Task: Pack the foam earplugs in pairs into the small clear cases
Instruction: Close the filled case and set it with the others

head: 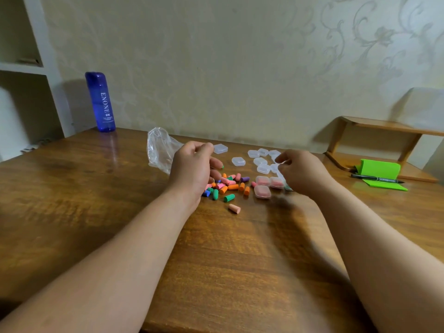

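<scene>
Wood table [96, 212]: 3 cases [262, 191] w/ pink earplugs [275, 181]; L hand [192, 169] round green earplug [222, 167], R hand [300, 174] round clear case [281, 175].

A blue bottle [101, 102] is standing upright at the far L corner of the wooden table [96, 200]. A crumpled clear plastic bag [158, 150] is lying near the back edge. At R, a black marker [377, 180] is lying across a green pad [380, 168], w/ a low wooden shelf [384, 127] behind.

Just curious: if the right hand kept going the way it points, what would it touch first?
Probably the empty clear cases clustered just beyond the right hand, though depth is hard to judge.
</scene>
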Demonstrator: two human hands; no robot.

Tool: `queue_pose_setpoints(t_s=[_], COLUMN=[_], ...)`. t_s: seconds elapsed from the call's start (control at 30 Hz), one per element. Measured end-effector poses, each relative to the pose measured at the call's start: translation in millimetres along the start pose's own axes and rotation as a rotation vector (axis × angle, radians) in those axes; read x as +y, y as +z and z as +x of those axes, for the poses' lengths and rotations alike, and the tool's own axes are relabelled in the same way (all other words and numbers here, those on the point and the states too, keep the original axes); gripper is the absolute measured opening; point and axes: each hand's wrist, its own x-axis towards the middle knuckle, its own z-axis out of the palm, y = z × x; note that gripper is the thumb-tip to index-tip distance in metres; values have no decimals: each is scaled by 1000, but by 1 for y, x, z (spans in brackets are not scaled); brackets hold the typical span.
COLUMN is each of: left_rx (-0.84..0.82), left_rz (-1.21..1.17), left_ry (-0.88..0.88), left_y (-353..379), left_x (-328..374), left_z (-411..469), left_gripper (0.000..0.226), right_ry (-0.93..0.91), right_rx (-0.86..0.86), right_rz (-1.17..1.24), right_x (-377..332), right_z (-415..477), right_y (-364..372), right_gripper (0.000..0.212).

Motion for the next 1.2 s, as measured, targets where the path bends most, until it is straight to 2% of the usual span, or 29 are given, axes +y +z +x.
queue_pose_setpoints(t_s=[0.17,0.43,0.57,0.73,0.83,0.93,1.07,1.13,1.2], left_rx=[-7,-21,-28,-32,-39,-70,-165,-250,-308], left_rz=[-19,-12,-18,-13,-11,15,144,174,191], left_ry=[-18,-13,-19,-31,-29,14,167,218,250], left_y=[0,0,0,1,0,2,5,6,8], left_x=[0,-3,-3,-3,-4,-5,-11,-12,-15], left_z=[0,4,4,4,4,4,2,-2,-5], left_gripper=[16,16,16,15,15,13,42,44,40], right_ry=[-72,-154,-119,-97,-123,-124,-52,25,58], right_rx=[-89,-166,-170,-165,-77,-53,-144,-240,-313], right_rz=[-164,-434,-455,-387,-129,314,857,1163,1351], right_x=[-13,-28,-28,-24,-31,-45,-55,-52,-48], right_z=[34,61,63,60,51,26,-19,-36,-46], right_y=[14,33,38,37,31,14,1,4,9], right_gripper=[43,24,19,29,38,35,18,16,17])
